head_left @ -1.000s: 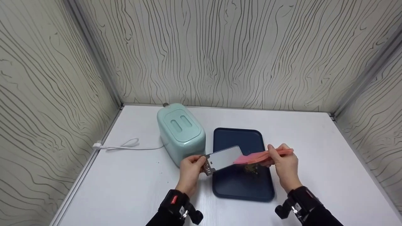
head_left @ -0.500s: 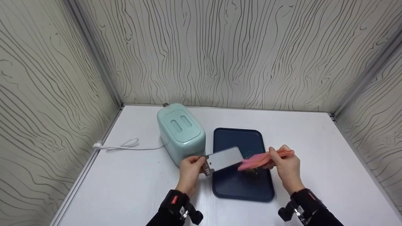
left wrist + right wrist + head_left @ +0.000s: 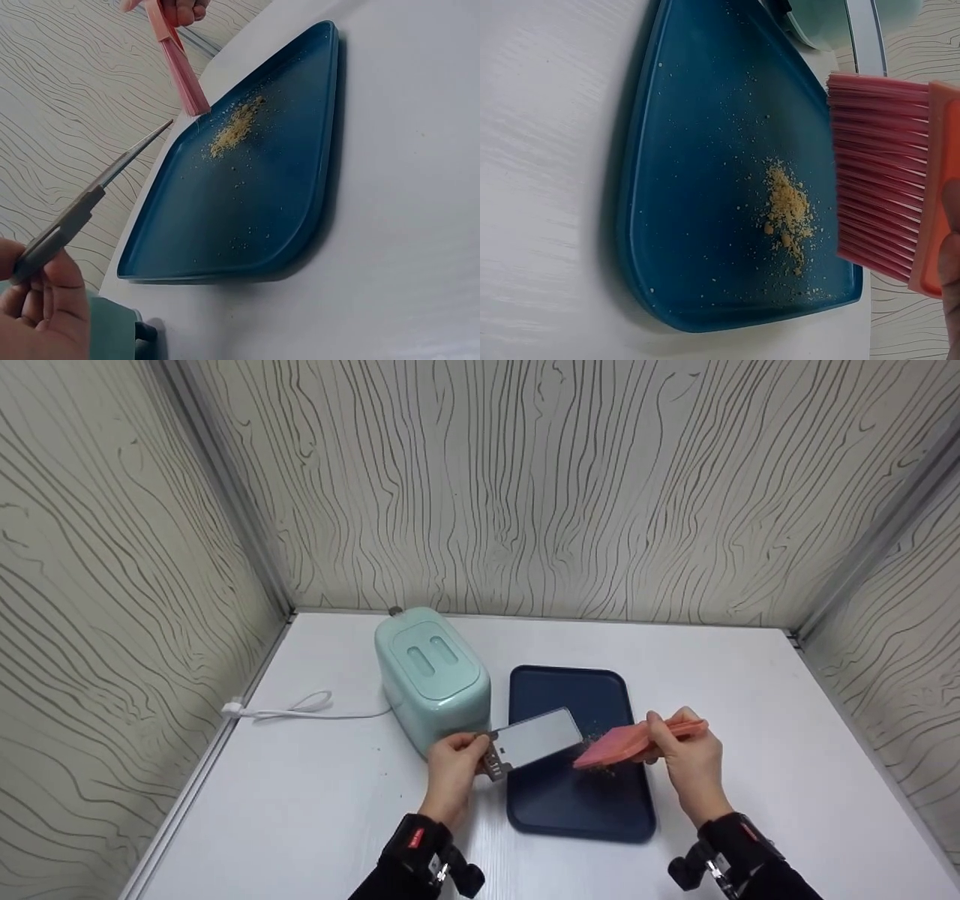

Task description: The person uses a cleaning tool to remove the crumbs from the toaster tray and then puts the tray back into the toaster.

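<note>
My left hand [image 3: 452, 771] pinches the dark slotted end of a flat metal crumb tray [image 3: 540, 739], which is held tilted above a navy blue tray [image 3: 566, 816]. In my right hand [image 3: 691, 765] is a small orange brush [image 3: 943, 172] with pink bristles [image 3: 877, 165]. Those bristles hang over the blue tray, close to the crumb tray's far edge. A heap of yellow-brown crumbs [image 3: 787, 206] lies on the blue tray, with finer specks scattered round it.
A mint green toaster [image 3: 435, 675] stands left of the blue tray, its lidded top facing up. Its white cord [image 3: 322, 714] runs left to the table edge. Several small specks dot the white table [image 3: 330, 810]. Patterned panels [image 3: 480, 495] enclose the back and sides.
The brush has drawn off the crumb tray's surface, moving right and toward me, and its bristles now hang beside the tray's edge. My left hand has stayed almost still.
</note>
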Demonstrator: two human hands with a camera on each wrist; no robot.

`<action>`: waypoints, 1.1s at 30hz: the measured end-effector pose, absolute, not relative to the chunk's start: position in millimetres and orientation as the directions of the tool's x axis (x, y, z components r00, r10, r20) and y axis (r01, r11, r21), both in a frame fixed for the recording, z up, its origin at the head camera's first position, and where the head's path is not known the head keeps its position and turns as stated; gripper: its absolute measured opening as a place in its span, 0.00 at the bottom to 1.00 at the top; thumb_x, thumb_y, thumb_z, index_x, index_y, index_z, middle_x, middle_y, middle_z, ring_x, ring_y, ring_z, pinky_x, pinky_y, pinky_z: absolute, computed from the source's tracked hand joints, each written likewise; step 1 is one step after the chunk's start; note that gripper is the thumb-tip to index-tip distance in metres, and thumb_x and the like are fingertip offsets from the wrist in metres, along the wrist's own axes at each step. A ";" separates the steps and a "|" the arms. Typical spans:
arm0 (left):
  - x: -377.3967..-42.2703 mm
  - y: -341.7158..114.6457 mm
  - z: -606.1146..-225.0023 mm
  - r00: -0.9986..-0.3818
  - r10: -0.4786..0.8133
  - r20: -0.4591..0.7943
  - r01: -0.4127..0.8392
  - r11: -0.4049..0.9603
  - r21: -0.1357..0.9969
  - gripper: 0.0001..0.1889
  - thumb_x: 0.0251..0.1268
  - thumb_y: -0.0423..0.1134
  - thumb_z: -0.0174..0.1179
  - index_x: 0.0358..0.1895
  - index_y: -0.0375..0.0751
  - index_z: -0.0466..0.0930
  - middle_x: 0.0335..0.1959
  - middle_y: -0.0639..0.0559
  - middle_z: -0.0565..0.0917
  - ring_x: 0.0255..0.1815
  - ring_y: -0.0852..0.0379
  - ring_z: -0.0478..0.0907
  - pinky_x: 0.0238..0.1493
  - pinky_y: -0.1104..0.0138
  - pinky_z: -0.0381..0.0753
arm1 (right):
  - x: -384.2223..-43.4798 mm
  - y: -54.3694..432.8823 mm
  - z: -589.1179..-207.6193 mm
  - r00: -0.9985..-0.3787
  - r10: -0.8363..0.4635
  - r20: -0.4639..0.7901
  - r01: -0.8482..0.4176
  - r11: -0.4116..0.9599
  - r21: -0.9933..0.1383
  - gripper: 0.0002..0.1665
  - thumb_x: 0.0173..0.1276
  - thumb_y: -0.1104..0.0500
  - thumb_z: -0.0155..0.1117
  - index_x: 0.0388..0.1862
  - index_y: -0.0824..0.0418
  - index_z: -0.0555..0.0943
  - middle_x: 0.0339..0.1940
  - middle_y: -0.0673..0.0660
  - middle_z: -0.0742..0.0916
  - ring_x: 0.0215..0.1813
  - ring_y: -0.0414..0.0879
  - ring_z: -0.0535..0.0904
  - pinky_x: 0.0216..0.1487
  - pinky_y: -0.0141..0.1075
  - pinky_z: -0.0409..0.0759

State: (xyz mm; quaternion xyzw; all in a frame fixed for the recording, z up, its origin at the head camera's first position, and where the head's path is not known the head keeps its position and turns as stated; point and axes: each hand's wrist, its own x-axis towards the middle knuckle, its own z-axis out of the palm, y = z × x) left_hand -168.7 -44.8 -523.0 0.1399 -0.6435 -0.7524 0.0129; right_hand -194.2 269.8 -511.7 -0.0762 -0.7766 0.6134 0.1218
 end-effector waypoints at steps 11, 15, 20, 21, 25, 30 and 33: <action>-168.7 -44.1 -524.1 -0.964 -0.191 -0.187 -0.155 -0.173 0.973 0.13 0.69 0.31 0.63 0.48 0.22 0.81 0.36 0.42 0.84 0.29 0.57 0.80 0.34 0.67 0.84 | -197.9 273.8 -507.4 -0.924 0.374 0.078 -0.021 0.153 -0.988 0.23 0.70 0.49 0.71 0.34 0.66 0.74 0.23 0.53 0.88 0.22 0.44 0.85 0.25 0.34 0.83; -168.6 -42.5 -524.2 -0.964 -0.190 -0.188 -0.152 -0.186 0.971 0.12 0.68 0.31 0.63 0.46 0.22 0.81 0.34 0.44 0.83 0.27 0.58 0.79 0.32 0.68 0.83 | -202.0 275.7 -500.2 -0.898 0.431 0.086 -0.038 0.119 -0.992 0.22 0.68 0.48 0.73 0.36 0.65 0.75 0.24 0.52 0.87 0.23 0.42 0.82 0.26 0.31 0.82; -167.9 -40.7 -523.7 -0.962 -0.183 -0.201 -0.166 -0.191 0.967 0.11 0.68 0.31 0.63 0.45 0.23 0.82 0.34 0.45 0.83 0.28 0.58 0.79 0.33 0.67 0.83 | -207.6 274.0 -490.0 -0.898 0.429 0.099 -0.054 0.115 -0.992 0.23 0.69 0.47 0.72 0.41 0.65 0.76 0.26 0.51 0.86 0.26 0.41 0.82 0.29 0.29 0.83; -167.5 -40.4 -523.5 -0.962 -0.182 -0.202 -0.168 -0.189 0.968 0.11 0.68 0.31 0.63 0.45 0.23 0.82 0.34 0.45 0.83 0.28 0.58 0.79 0.33 0.67 0.83 | -208.5 272.7 -487.9 -0.900 0.423 0.105 -0.059 0.121 -0.991 0.23 0.69 0.46 0.71 0.42 0.64 0.76 0.27 0.51 0.86 0.26 0.40 0.82 0.30 0.29 0.83; -166.6 -38.5 -522.9 -0.963 -0.170 -0.207 -0.173 -0.195 0.965 0.10 0.68 0.31 0.64 0.44 0.24 0.83 0.34 0.44 0.83 0.28 0.58 0.80 0.32 0.67 0.83 | -211.7 264.5 -480.0 -0.910 0.392 0.134 -0.093 0.122 -0.988 0.22 0.72 0.47 0.68 0.45 0.64 0.77 0.31 0.51 0.86 0.30 0.40 0.83 0.33 0.29 0.83; -166.1 -36.2 -522.7 -0.970 -0.154 -0.190 -0.160 -0.187 0.969 0.10 0.67 0.31 0.64 0.43 0.24 0.83 0.32 0.45 0.83 0.26 0.58 0.80 0.31 0.67 0.84 | -214.1 249.7 -471.5 -0.937 0.315 0.151 -0.127 0.096 -0.987 0.21 0.74 0.50 0.66 0.50 0.67 0.77 0.38 0.53 0.85 0.36 0.39 0.84 0.38 0.28 0.83; -165.6 -35.1 -522.1 -0.972 -0.146 -0.184 -0.157 -0.174 0.972 0.10 0.67 0.32 0.64 0.42 0.24 0.83 0.30 0.47 0.83 0.25 0.58 0.80 0.31 0.67 0.84 | -213.0 239.1 -467.0 -0.956 0.250 0.152 -0.124 0.125 -0.984 0.22 0.76 0.48 0.64 0.52 0.66 0.76 0.41 0.52 0.84 0.40 0.39 0.83 0.42 0.28 0.83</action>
